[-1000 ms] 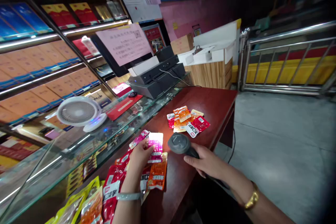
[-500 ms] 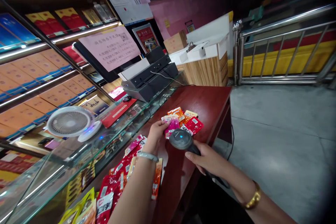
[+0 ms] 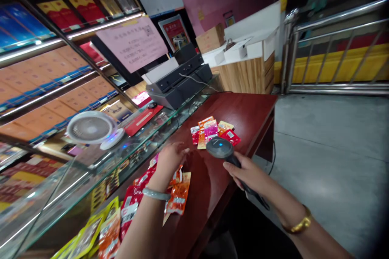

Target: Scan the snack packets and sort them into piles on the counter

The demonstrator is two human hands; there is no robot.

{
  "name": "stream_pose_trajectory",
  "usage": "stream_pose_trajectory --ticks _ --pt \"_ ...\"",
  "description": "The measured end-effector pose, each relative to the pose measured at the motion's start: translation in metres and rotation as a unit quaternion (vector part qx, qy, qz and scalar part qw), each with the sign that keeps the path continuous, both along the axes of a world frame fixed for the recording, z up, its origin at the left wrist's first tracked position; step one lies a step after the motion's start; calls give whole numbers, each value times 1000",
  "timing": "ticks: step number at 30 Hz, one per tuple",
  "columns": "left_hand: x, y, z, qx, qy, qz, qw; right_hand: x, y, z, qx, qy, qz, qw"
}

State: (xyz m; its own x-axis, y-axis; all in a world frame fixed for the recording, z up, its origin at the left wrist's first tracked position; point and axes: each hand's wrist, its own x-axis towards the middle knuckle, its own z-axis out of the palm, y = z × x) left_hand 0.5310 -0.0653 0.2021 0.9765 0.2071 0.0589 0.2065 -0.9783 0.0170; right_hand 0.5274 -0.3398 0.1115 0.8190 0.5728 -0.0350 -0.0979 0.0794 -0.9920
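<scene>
My right hand [image 3: 246,170] is wrapped round the handle of a black barcode scanner [image 3: 220,147], whose head shows a small blue light. Just beyond the scanner lies a small pile of snack packets, with a pink packet [image 3: 210,129] on top and a red packet [image 3: 230,136] at its right. My left hand [image 3: 172,157] hovers palm down over the nearer heap, fingers loosely stretched and holding nothing that I can see. From under that wrist stick out orange packets [image 3: 180,194] and red packets [image 3: 130,206]. Part of this heap is hidden by my left arm.
The red-brown desk [image 3: 243,109] adjoins a glass display counter [image 3: 152,135]. On the glass stand a white fan [image 3: 91,127], a red folder [image 3: 143,120] and a dark till machine [image 3: 179,83]. Yellow packets [image 3: 88,234] lie near left. A metal railing [image 3: 337,56] rises beyond the floor.
My left hand has let go of the pink packet on the far pile and come back toward the nearer heap. The scanner stays in my right hand, close to the far pile.
</scene>
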Motion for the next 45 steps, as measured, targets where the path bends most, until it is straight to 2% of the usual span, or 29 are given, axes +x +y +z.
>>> stream_pose_trajectory --ticks 3,5,10,13,17,20,22,23,25,27,28,30,33,35,36,38,43,45 --pt "-40 30 12 110 57 83 989 -5 3 1 1 -3 6 1000" --pt "-62 45 11 142 91 133 977 -10 7 3 1 -6 31 1000" --pt "-96 59 -10 113 113 169 973 -22 21 13 -23 -27 97 995" --pt "-100 59 -20 92 90 178 976 -29 30 18 -42 -40 121 991" --pt "-98 58 -22 54 44 193 979 -40 41 22 -51 -56 137 988" --pt "-97 55 -23 -5 -9 203 979 -48 47 23 -54 -60 150 985" --pt "-96 51 -26 -114 -49 201 972 -51 50 22 -55 -63 158 984" --pt "-96 49 -29 -193 -69 193 960 -53 51 21 -55 -63 161 983" --pt "-94 44 -34 -353 -111 165 914 -55 53 20 -50 -60 167 983" --pt "-91 37 -37 -444 -145 136 874 -56 55 19 -40 -58 170 983" --pt "-90 34 -38 -458 -158 125 866 -57 56 20 -35 -59 169 983" --pt "-88 27 -37 -455 -172 111 867 -58 58 20 -28 -62 166 984" --pt "-86 18 -35 -431 -173 123 877 -56 58 21 -22 -64 162 984" --pt "-84 15 -33 -440 -169 136 871 -54 58 19 -22 -64 158 985" --pt "-81 14 -33 -458 -167 139 862 -53 57 18 -23 -63 155 986" --pt "-74 14 -34 -518 -173 139 826 -49 55 16 -20 -56 148 987" --pt "-34 6 -40 -689 -199 177 674 -38 50 14 1 -38 131 991" --pt "-10 -4 -44 -730 -205 179 627 -33 48 13 2 -35 117 993"
